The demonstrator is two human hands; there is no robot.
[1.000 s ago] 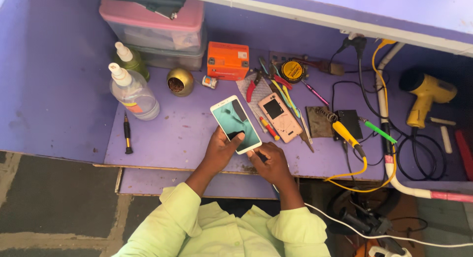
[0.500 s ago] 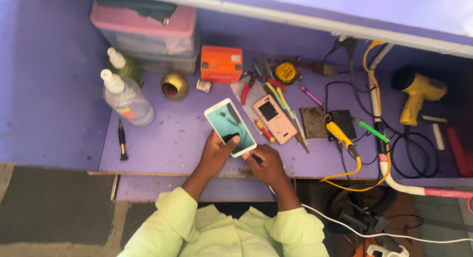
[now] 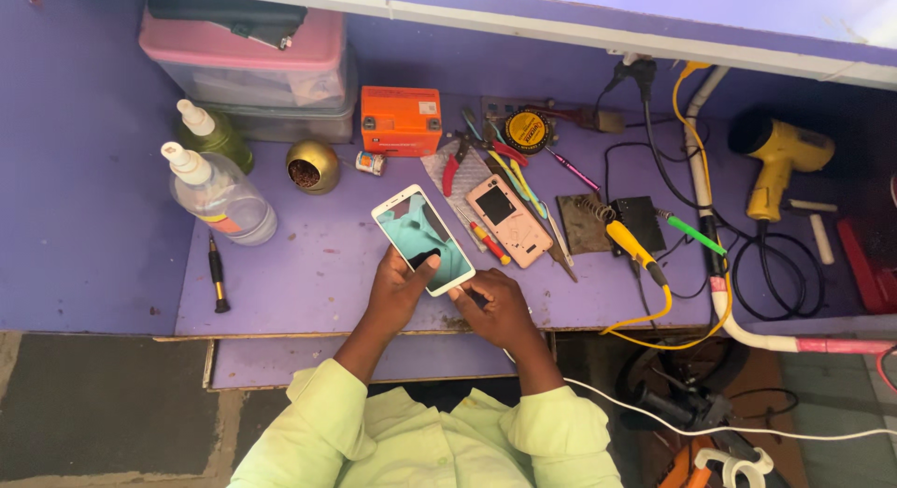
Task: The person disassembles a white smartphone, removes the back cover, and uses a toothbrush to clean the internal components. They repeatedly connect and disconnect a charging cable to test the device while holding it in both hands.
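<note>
Fingers of the left hand (image 3: 397, 292) are wrapped around the lower end of a white smartphone (image 3: 422, 238), and the thumb lies on its greenish screen. The phone is a little left of the centre of the frame, over the purple workbench (image 3: 308, 282), tilted with its top end toward the upper left. The right hand (image 3: 500, 306) is just beside the lower right corner of the phone; its fingers are curled and seem to pinch a small dark tool, but I cannot tell surely what it is. Both forearms come up from the bottom of the frame in light green sleeves.

Compared with half a second ago, the hands and the phone keep almost the same pose; only the view has shifted slightly.

Just right of the phone lies a pink phone back (image 3: 509, 219), with small screwdrivers (image 3: 490, 242) between them. Higher up is an orange box (image 3: 401, 120). A round brass holder (image 3: 312, 165) in the upper left has a dark mass inside. Two spray bottles (image 3: 220, 193) are at the left; the nearer one is clear. A clear storage box with pink lid (image 3: 257, 72) is in the upper left corner; its content is hard to see. A yellow heat gun (image 3: 780, 161) is at the far right.
</note>
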